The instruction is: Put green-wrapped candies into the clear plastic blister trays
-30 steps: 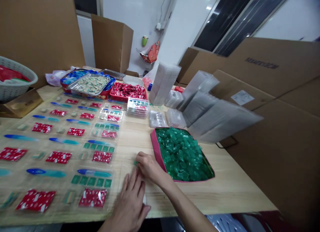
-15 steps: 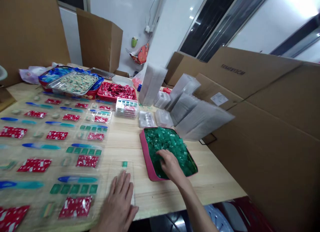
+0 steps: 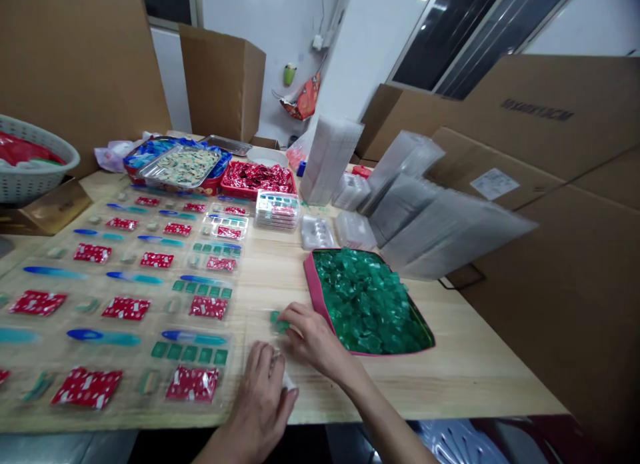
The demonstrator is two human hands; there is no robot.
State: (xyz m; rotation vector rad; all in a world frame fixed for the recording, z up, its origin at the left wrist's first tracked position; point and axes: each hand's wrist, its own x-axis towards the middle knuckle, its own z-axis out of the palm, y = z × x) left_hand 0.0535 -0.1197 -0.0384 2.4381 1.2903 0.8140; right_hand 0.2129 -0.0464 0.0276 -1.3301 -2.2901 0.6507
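Observation:
My left hand (image 3: 263, 394) rests on a clear plastic tray (image 3: 255, 323) near the table's front edge, fingers laid over it and thumb apart. My right hand (image 3: 313, 337) is at the tray's far part, fingertips pinching a small green square piece (image 3: 283, 327). Another green square (image 3: 275, 315) sits in the tray beside those fingertips. To the right stands a pink-sided bin (image 3: 314, 284) heaped with green squares (image 3: 367, 301). Left of my hands lie rows of clear trays holding blue brushes (image 3: 195, 337), red dotted packets (image 3: 193, 383) and, in the nearest column, green squares.
Behind are a stack of filled trays (image 3: 277, 211), a red basket (image 3: 225, 184) of red packets and a metal tray (image 3: 150, 174) of small pieces. Stacked clear plastic trays (image 3: 330, 161) stand at back right. Cardboard (image 3: 565, 251) walls the right side; a white perforated basket (image 3: 37, 177) is at left.
My right hand has moved left from the green bin to the clear tray, carrying a green square. My left hand stays on the tray. The view has shifted left.

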